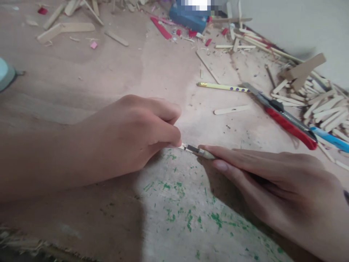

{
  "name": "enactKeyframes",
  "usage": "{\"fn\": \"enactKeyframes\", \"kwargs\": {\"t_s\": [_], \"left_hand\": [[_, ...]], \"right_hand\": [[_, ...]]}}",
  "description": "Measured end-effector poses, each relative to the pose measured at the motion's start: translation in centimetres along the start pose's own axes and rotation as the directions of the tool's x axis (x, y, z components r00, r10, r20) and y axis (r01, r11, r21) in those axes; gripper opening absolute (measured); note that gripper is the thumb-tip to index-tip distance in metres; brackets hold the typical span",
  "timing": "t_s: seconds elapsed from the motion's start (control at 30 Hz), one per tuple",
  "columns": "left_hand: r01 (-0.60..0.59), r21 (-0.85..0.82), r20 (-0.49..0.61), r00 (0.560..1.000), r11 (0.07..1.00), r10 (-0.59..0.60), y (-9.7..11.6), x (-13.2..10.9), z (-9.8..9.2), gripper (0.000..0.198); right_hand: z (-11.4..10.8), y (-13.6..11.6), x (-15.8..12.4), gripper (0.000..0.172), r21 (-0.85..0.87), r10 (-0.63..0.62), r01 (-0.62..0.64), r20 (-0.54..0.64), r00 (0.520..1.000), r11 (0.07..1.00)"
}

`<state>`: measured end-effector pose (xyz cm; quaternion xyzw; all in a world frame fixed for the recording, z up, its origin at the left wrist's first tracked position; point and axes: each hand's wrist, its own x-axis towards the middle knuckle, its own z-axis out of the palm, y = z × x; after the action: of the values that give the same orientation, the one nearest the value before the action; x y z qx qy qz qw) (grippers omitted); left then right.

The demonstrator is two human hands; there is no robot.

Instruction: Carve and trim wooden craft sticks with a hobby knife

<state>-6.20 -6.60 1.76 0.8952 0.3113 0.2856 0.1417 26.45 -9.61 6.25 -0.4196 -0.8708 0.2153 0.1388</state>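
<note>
My left hand (141,131) is closed in a pinch on a thin pale wooden stick (180,146), most of it hidden by the fingers. My right hand (278,182) has its thumb and fingers pressed round a slim pale rod with a silver collar and a dark grey flat end (201,151). That end meets the stick just beside my left fingertips; whether it is a blade I cannot tell. Beyond the hands lie a flat craft stick (231,109), a yellow pencil (223,87) and a red and black utility knife (289,123).
Green paint marks (174,189) dot the wooden board under my hands. At the right are a heap of cut sticks (327,109) and a blue pen-like thing (332,138). A blue block (188,18) stands among scraps at the back. A pale rounded object (5,74) sits far left.
</note>
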Motion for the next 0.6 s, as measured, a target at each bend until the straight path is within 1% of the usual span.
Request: {"fn": "enactKeyframes", "kwargs": {"t_s": [0.1,0.17,0.3,0.4,0.43,0.6], "left_hand": [[-0.011,-0.008,-0.008,1.0,1.0,0.011,-0.1,0.0,0.1,0.054],[-0.018,-0.015,-0.015,1.0,1.0,0.017,-0.1,0.1,0.1,0.053],[-0.004,-0.023,0.016,1.0,1.0,0.004,-0.2,0.1,0.2,0.053],[-0.001,-0.031,-0.018,1.0,1.0,0.0,-0.3,0.2,0.1,0.055],[0.003,-0.029,-0.02,1.0,1.0,-0.004,-0.3,0.2,0.1,0.054],[0.014,-0.032,0.008,1.0,0.999,-0.013,-0.4,0.2,-0.1,0.04]], "right_hand": [[0.0,0.7,-0.2,0.028,-0.017,-0.037,0.036,-0.019,0.999,0.999],[-0.1,1.1,-0.3,0.032,-0.014,-0.061,0.061,0.001,0.998,0.998],[-0.2,1.1,-0.3,0.04,0.006,-0.034,0.034,0.022,0.999,0.999],[0.1,0.8,-0.1,0.036,0.016,-0.012,0.012,0.011,1.0,1.0],[0.3,0.7,0.0,0.034,0.026,-0.023,0.023,-0.005,1.0,0.999],[1.4,0.6,0.4,0.032,0.095,-0.072,0.078,-0.064,0.995,0.992]]}}
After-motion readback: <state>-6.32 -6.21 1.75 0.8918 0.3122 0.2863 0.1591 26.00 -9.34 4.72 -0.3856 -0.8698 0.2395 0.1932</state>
